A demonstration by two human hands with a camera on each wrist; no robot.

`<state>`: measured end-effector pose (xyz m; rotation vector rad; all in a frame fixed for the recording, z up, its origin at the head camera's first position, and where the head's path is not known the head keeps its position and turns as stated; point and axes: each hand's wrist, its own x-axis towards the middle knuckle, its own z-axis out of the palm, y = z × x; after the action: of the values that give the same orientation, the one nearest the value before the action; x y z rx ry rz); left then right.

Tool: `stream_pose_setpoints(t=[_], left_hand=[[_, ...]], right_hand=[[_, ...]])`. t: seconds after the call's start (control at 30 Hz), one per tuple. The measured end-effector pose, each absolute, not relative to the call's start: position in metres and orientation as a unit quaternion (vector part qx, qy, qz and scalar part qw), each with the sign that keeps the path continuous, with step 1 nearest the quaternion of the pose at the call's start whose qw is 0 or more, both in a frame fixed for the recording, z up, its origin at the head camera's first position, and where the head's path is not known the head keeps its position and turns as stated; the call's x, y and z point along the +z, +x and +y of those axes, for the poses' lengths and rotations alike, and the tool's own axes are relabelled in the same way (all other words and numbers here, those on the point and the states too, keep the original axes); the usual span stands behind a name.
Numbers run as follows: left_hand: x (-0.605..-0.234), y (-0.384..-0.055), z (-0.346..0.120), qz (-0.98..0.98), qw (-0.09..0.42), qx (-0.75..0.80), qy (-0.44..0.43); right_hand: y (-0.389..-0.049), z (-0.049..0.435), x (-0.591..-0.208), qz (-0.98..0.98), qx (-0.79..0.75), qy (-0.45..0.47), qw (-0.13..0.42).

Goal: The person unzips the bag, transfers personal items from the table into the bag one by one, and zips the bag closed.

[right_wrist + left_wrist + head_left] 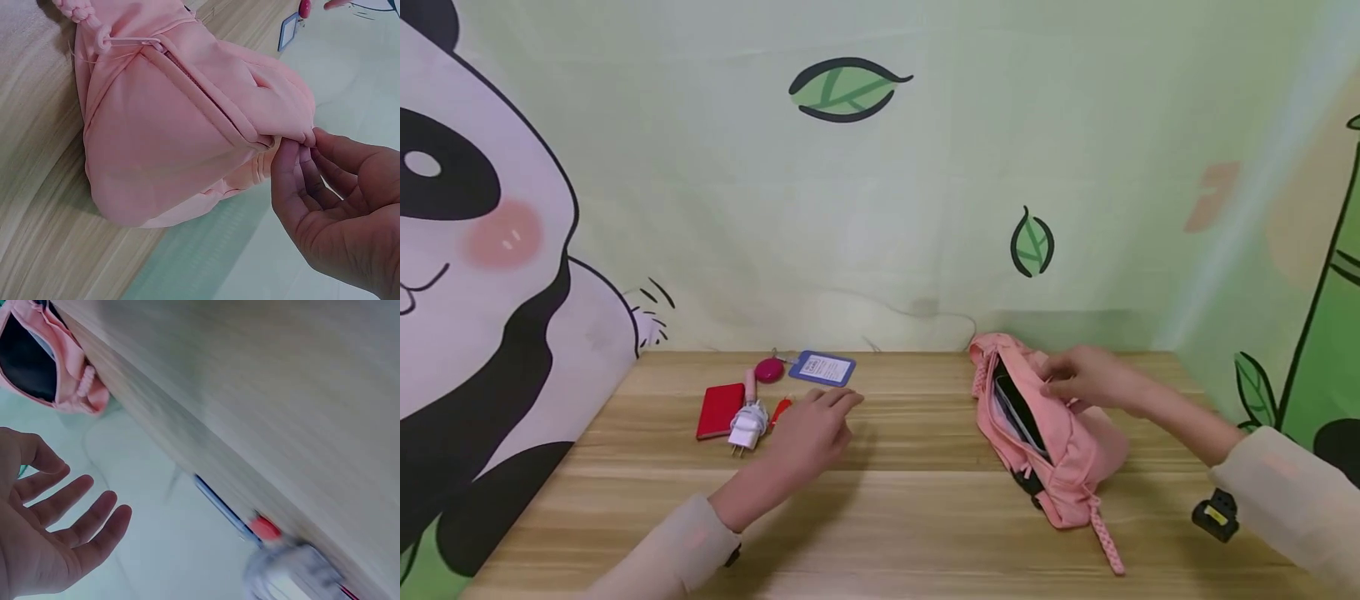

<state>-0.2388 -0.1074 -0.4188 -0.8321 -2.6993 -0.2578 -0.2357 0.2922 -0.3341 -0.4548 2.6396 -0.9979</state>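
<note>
A pink fabric bag (1078,450) lies on the right of the table with its zipped mouth apart. Inside it a dark phone-like slab (1021,412) shows. My right hand (1093,379) pinches the cloth at the bag's edge between thumb and fingers, as the right wrist view also shows. Over the table, just right of the small items, is my left hand (812,437), its fingers loosely bent and nothing in them. Nearest to it are a small red item (781,410), partly hidden, and a white charger with a wound cable (748,427).
A red notebook (721,410), a pink tube (750,386), a round magenta item (769,370) and a blue-framed card holder (822,368) lie at the left. A braided pink cord (1107,537) trails from the bag. A printed cloth wall (925,208) stands behind the table.
</note>
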Motion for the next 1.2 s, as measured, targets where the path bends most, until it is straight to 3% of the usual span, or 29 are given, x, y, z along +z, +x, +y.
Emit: stream_pose_setpoints(t=[0.7, 0.97, 1.2], left_hand=[[-0.423, -0.249, -0.194, -0.973, 0.098, -0.14, -0.156], [-0.422, -0.259, -0.236, -0.973, 0.113, -0.149, -0.133], [-0.429, -0.268, -0.264, -0.983, 0.048, -0.158, -0.086]], right_hand=[[-0.233, 0.294, -0.337, 0.919, -0.332, -0.168, 0.131], [-0.232, 0.297, -0.337, 0.914, -0.352, -0.148, 0.14], [-0.233, 0.296, -0.336, 0.915, -0.353, -0.134, 0.143]])
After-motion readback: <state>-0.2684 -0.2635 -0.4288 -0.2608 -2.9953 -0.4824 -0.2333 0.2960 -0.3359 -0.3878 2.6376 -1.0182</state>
